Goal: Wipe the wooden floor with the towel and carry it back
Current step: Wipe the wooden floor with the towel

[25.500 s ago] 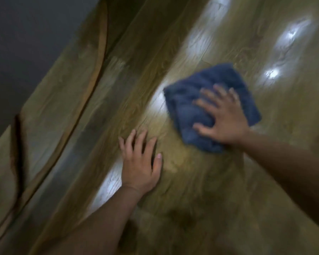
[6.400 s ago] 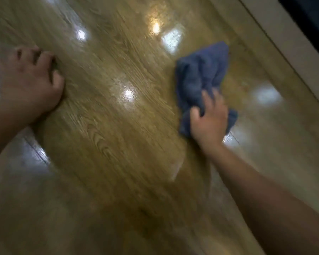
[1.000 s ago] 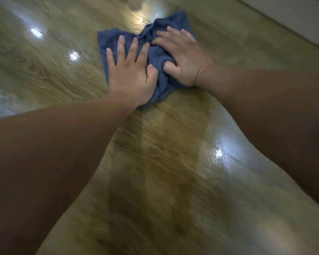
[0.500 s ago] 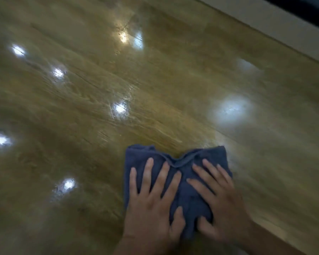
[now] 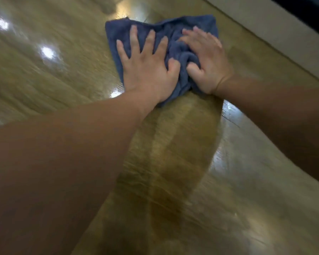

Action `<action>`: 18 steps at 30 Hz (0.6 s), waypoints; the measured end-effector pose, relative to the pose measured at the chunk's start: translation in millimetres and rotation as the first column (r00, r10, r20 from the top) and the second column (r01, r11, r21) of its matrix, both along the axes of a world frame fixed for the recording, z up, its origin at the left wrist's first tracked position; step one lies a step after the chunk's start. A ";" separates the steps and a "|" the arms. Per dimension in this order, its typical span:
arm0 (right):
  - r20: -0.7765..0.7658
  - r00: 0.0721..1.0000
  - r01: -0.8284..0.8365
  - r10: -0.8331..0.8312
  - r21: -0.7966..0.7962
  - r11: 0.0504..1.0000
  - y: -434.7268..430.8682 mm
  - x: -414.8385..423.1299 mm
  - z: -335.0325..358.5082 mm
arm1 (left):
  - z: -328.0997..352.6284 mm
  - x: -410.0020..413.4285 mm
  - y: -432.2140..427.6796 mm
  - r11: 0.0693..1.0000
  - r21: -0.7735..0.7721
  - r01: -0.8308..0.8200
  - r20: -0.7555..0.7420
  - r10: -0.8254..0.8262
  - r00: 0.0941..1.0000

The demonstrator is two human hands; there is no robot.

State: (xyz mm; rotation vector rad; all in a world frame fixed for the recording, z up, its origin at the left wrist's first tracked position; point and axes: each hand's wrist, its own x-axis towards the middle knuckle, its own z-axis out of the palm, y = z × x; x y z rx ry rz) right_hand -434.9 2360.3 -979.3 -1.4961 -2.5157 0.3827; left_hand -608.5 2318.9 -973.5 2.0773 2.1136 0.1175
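Observation:
A crumpled blue towel (image 5: 175, 50) lies on the glossy wooden floor (image 5: 53, 74) near the top middle of the view. My left hand (image 5: 147, 70) presses flat on its left half, fingers spread and straight. My right hand (image 5: 208, 65) presses on its right half, fingers extended, thumb tucked against a bunched fold between the two hands. Both arms are stretched far forward. A darker damp streak (image 5: 169, 162) runs on the floor from the towel back toward me.
A pale baseboard (image 5: 276, 28) runs diagonally along the upper right, close to the towel's right edge, with a dark area beyond it. Ceiling lights reflect as bright spots on the floor at the left.
Half a second ago the towel was pulled in close to me; both hands have pushed it forward, arms now extended, toward the baseboard.

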 end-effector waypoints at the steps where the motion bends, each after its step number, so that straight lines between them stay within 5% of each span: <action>1: -0.001 1.000 -0.017 0.017 0.004 1.000 9.3 0.1 -0.1 | 0.0 1.6 4.9 1.000 -0.002 -0.011 -0.010 0.011 1.000; 14: 0.081 0.996 -0.023 0.027 -0.050 0.998 9.1 3.2 5.9 | 2.9 1.9 1.0 1.000 -0.021 0.009 0.007 -0.009 1.000; 18: 0.109 0.987 0.133 -0.115 -0.176 0.975 -6.8 -13.9 19.9 | 11.5 -3.0 -15.3 0.990 -0.134 0.039 0.061 -0.032 0.998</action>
